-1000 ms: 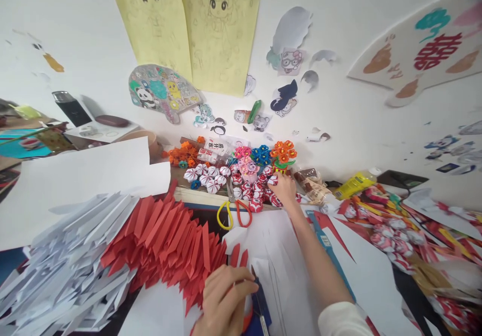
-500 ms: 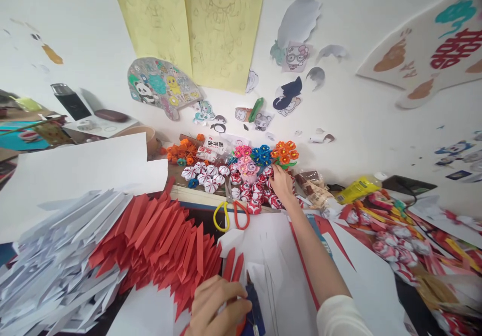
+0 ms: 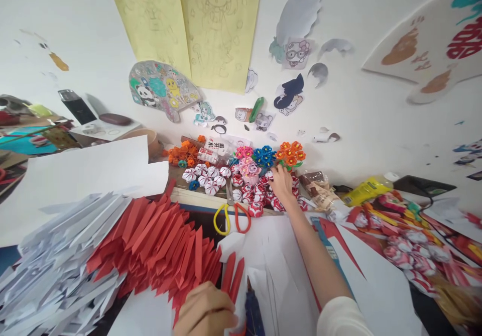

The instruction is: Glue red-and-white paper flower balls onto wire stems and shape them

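Note:
My right hand point(image 3: 281, 181) stretches out to a cluster of red-and-white folded paper balls point(image 3: 259, 191). Its bent fingers are on a ball at the cluster's back edge, beside the small bouquets. Low in the middle, my left hand point(image 3: 206, 310) is curled closed; whatever its fingers hold, if anything, is hidden. A dark blue tool with a pointed tip point(image 3: 253, 310), resembling a glue gun, lies just right of it. Two folded red paper strips point(image 3: 232, 278) rest beyond the left hand. Scissors point(image 3: 231, 219) with one yellow and one red handle lie in front of the balls.
Piles of folded red strips point(image 3: 150, 240) and white strips point(image 3: 71, 255) spread at left. White paper balls point(image 3: 211, 178) and orange flowers point(image 3: 289, 155) line the wall. A yellow bottle point(image 3: 367, 190) lies right, near more paper pieces point(image 3: 410, 248). White sheets point(image 3: 278, 255) cover the middle.
My left hand has shifted left and down, away from the blue tool, and its fingers are more curled. My right hand stays at the paper balls. The view has shifted slightly.

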